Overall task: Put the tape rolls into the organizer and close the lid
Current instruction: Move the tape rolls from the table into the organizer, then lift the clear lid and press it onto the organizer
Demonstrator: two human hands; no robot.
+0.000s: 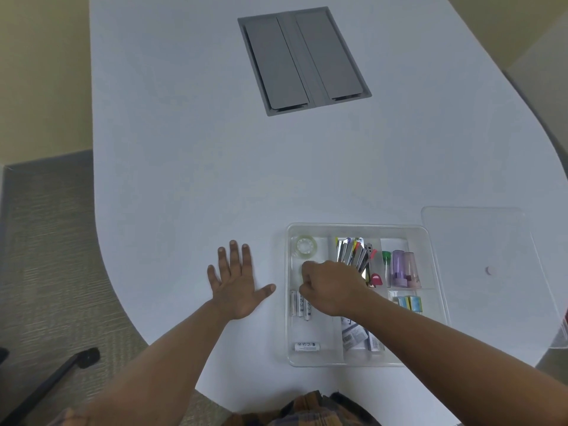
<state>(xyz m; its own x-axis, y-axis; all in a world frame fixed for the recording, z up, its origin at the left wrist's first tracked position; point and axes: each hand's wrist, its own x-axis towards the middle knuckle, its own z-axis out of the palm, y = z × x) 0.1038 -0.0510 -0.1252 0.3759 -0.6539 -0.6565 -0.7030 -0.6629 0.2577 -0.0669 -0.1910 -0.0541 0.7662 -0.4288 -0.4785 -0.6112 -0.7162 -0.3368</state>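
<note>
Tape roll (306,244), clear, lies flat in organizer (430,238); left hand (236,284) spread flat; right hand (330,287) curled, grasp untellable.

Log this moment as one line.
right hand: in organizer, over second tape | left hand: flat on table | tape roll: inside | lid: off

Your left hand (236,287) lies flat on the table (184,149); your right hand (329,287) curls inside the organizer (436,302), perhaps gripping a tape roll, beside another tape roll (305,245).
</note>
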